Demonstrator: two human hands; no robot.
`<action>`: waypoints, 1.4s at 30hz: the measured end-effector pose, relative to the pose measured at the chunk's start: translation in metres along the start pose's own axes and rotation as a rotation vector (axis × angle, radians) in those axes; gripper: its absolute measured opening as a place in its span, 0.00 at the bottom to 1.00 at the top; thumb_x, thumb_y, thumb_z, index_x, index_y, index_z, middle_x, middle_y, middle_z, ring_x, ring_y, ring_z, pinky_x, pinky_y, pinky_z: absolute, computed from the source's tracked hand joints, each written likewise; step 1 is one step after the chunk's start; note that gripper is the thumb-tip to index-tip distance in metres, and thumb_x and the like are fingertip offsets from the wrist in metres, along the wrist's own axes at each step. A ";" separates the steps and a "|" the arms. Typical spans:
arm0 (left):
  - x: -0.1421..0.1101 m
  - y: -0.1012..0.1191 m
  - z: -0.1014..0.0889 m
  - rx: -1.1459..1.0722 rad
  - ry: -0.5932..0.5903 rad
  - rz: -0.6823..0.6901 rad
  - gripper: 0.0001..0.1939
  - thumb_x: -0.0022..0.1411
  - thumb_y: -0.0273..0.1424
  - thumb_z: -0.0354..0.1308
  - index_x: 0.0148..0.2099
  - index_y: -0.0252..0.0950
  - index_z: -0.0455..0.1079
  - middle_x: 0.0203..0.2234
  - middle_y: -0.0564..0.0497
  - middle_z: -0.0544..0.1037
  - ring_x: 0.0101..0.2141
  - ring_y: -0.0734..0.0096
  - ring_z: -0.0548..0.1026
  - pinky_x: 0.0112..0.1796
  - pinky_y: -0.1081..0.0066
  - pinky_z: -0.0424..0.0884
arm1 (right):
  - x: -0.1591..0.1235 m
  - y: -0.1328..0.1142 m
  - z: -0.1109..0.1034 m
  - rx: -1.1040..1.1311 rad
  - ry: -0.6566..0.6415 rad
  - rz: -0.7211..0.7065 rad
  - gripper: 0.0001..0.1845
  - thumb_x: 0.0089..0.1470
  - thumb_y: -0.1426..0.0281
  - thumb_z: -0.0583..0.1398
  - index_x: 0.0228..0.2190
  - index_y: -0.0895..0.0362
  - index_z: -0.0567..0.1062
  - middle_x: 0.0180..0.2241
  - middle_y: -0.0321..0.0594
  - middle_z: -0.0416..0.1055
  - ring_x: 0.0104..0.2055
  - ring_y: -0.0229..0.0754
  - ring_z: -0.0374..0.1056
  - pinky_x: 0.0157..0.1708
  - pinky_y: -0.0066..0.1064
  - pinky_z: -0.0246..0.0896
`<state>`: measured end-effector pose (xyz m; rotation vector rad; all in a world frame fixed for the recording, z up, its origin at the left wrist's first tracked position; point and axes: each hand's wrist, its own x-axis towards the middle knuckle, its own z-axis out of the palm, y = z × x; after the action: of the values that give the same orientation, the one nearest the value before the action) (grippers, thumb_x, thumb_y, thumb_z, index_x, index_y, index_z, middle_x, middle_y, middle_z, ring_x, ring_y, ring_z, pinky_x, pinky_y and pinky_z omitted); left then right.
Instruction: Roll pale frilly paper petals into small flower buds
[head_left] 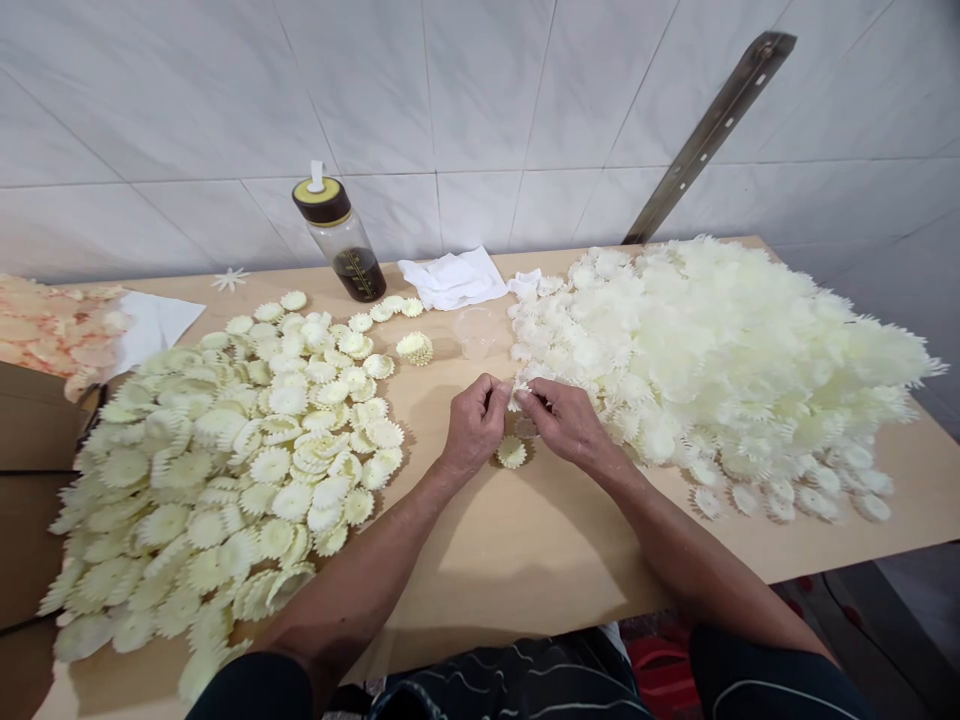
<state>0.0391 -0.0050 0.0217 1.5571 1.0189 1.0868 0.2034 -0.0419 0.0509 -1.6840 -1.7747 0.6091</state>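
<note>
My left hand (478, 418) and my right hand (562, 418) meet over the middle of the table, thumbs and fingers pinched together. Between the fingertips is a small pale yellow flower-shaped piece (518, 394) with a toothed edge, partly hidden by the fingers. Just under the hands, a similar toothed disc (511, 452) lies flat on the tabletop. To the left spreads a large heap of pale yellow toothed flower pieces (274, 465), many cupped inside one another. Near my right hand a bigger heap of whiter, thin-petalled flower pieces (720, 350) covers the right side.
A wooden tabletop (487, 570) bears everything. Toward the wall stand a dark-liquid bottle (341, 240) and crumpled white tissue (457, 278). A small stack of toothed pieces (414, 348) sits left of centre. Peach-coloured pieces (52, 325) lie far left; a metal bar (705, 140) leans on the wall.
</note>
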 end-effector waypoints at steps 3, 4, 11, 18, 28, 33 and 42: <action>0.001 0.001 -0.001 0.027 0.012 0.040 0.21 0.74 0.46 0.53 0.31 0.38 0.63 0.20 0.56 0.65 0.24 0.73 0.62 0.29 0.71 0.61 | 0.000 0.000 0.000 0.201 -0.052 0.068 0.26 0.71 0.51 0.52 0.27 0.53 0.69 0.25 0.36 0.72 0.26 0.40 0.69 0.30 0.31 0.60; 0.002 0.001 -0.001 0.029 0.020 0.045 0.21 0.74 0.45 0.54 0.31 0.38 0.63 0.20 0.56 0.65 0.24 0.74 0.62 0.29 0.71 0.60 | 0.000 0.000 -0.001 0.265 -0.060 0.098 0.25 0.70 0.50 0.52 0.29 0.53 0.71 0.26 0.36 0.74 0.26 0.40 0.71 0.30 0.31 0.62; -0.001 -0.004 0.002 -0.037 -0.037 -0.018 0.20 0.73 0.47 0.55 0.34 0.37 0.69 0.19 0.56 0.68 0.23 0.73 0.65 0.28 0.72 0.63 | 0.002 -0.002 -0.003 0.362 0.001 0.198 0.22 0.57 0.48 0.66 0.33 0.55 0.79 0.25 0.36 0.77 0.25 0.42 0.73 0.27 0.32 0.66; 0.002 -0.004 0.000 -0.065 0.030 -0.067 0.24 0.74 0.51 0.52 0.36 0.37 0.73 0.21 0.55 0.70 0.22 0.74 0.68 0.28 0.72 0.66 | 0.000 0.003 -0.006 0.265 0.095 0.178 0.18 0.61 0.53 0.64 0.29 0.54 0.78 0.21 0.34 0.72 0.24 0.40 0.67 0.26 0.31 0.60; 0.007 -0.007 -0.003 -0.135 0.078 -0.123 0.26 0.72 0.53 0.54 0.35 0.36 0.72 0.23 0.55 0.71 0.20 0.78 0.68 0.23 0.75 0.65 | 0.001 0.004 -0.007 0.298 0.014 0.132 0.14 0.66 0.61 0.56 0.35 0.54 0.78 0.27 0.37 0.78 0.30 0.43 0.77 0.36 0.33 0.70; 0.007 -0.005 -0.003 -0.136 0.071 -0.120 0.25 0.72 0.53 0.54 0.35 0.36 0.72 0.24 0.54 0.71 0.20 0.77 0.68 0.23 0.74 0.65 | 0.002 0.002 -0.006 0.377 0.040 0.206 0.12 0.63 0.60 0.61 0.36 0.54 0.81 0.27 0.38 0.80 0.31 0.45 0.78 0.36 0.35 0.72; 0.003 -0.003 -0.003 -0.126 -0.051 -0.049 0.21 0.73 0.49 0.56 0.38 0.36 0.74 0.20 0.55 0.71 0.21 0.74 0.69 0.27 0.72 0.67 | -0.001 0.006 -0.006 0.254 0.068 0.146 0.23 0.67 0.51 0.58 0.29 0.54 0.79 0.25 0.38 0.80 0.29 0.45 0.77 0.34 0.34 0.69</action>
<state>0.0369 -0.0006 0.0195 1.4448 0.9317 1.0522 0.2120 -0.0433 0.0513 -1.6453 -1.4683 0.7956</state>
